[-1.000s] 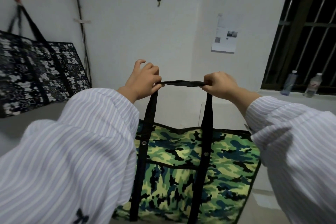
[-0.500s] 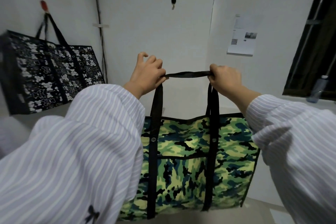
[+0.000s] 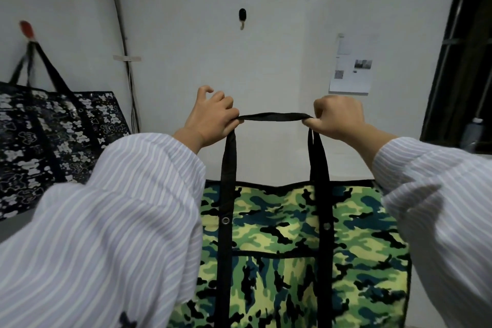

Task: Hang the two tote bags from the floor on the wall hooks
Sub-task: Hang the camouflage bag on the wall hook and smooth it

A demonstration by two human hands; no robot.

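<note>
Both hands, left hand [image 3: 210, 117] and right hand [image 3: 336, 117], had closed fingers pinching the black handles [image 3: 273, 116] taut between them, the camouflage tote [image 3: 298, 242] hanging below. Over the last second the black hook [image 3: 242, 16] had drawn nearer, above the fingers, so hanging looked imminent; the patterned tote [image 3: 53, 141] already hung off left.

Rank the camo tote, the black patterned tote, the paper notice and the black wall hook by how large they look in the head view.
1. camo tote, though it is nearest the camera
2. black patterned tote, partly cut off at the left edge
3. paper notice
4. black wall hook
</note>
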